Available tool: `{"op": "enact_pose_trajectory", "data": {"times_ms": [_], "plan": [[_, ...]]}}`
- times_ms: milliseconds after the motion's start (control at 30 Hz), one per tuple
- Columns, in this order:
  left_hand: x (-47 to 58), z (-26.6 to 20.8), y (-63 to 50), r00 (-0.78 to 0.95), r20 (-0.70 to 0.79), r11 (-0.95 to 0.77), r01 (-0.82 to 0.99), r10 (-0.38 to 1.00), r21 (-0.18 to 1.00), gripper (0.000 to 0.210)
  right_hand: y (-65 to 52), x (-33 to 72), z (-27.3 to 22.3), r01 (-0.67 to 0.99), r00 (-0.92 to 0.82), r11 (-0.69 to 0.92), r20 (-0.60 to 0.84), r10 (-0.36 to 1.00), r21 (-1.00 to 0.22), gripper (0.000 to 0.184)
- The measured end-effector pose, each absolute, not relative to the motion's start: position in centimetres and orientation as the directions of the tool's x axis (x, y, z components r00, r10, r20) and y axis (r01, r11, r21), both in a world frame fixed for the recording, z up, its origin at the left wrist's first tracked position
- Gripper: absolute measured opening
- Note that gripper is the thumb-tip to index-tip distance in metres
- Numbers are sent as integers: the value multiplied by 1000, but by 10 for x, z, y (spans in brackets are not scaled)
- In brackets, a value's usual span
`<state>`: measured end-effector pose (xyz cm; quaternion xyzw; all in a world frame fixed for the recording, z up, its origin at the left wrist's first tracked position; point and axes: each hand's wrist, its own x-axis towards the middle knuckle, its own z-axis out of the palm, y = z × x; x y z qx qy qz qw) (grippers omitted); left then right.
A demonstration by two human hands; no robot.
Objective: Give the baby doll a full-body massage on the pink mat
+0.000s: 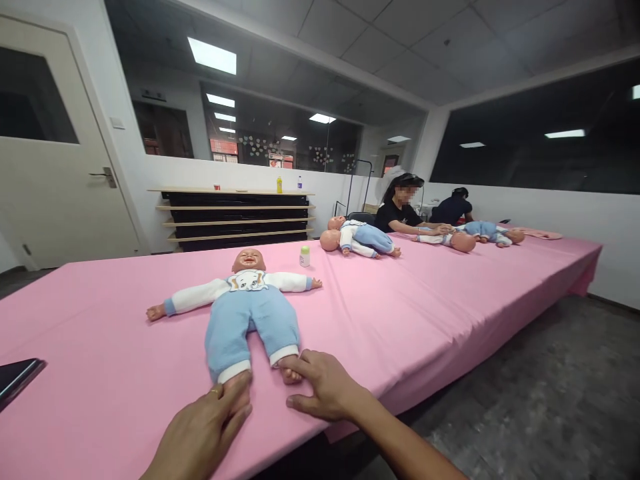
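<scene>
A baby doll (253,313) in light blue trousers and a white top lies on its back on the pink-covered table, head away from me, arms spread wide. Its foot on the left is under my left hand (205,423), whose fingers and thumb close around it. At the other foot, my right hand (327,383) has its index finger laid over the ankle and its thumb just below the toes. The undersides of both grips are hidden. A small white bottle with a green cap (305,257) stands beyond the doll's outstretched arm.
The pink tablecloth (390,320) hangs over the table's right edge. A dark phone-like device (20,380) lies at far left. More dolls (367,240) lie further along, where one person (400,210) handles a doll (455,241) and another person (453,208) bends forward. Stacked boards (235,217) stand behind.
</scene>
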<state>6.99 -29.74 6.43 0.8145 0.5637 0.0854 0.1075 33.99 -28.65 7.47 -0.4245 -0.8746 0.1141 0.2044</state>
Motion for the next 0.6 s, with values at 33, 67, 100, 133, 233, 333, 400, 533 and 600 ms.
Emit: {"op": "enact_pose_trajectory", "data": {"times_ms": [33,67,100,133,233,333,400,533,600], "plan": [[70,62,-297,363,24,-355,894,932,274,47,-287,339,76,688,-560,613,253,789,-390,61],[70,62,-298,375,28,-368,888,927,275,47,-288,337,78,677,-562,612,249,789,-409,59],[71,63,-298,386,30,-379,884,922,274,46,-289,336,79,666,-564,611,247,788,-427,56],[71,65,-299,392,33,-386,882,920,270,45,-290,334,80,659,-564,609,247,788,-442,54],[70,71,-302,382,36,-378,889,923,259,38,-291,326,78,668,-536,590,256,804,-454,50],[65,73,-302,371,30,-365,890,928,273,33,-289,319,69,709,-477,556,285,831,-435,47],[63,73,-302,372,21,-362,887,928,286,31,-287,316,63,730,-448,543,309,839,-414,39],[62,80,-304,376,2,-362,892,927,271,32,-286,315,58,733,-469,576,344,814,-362,26],[63,88,-307,375,-24,-359,903,927,234,31,-287,316,58,737,-474,583,355,806,-341,24]]}}
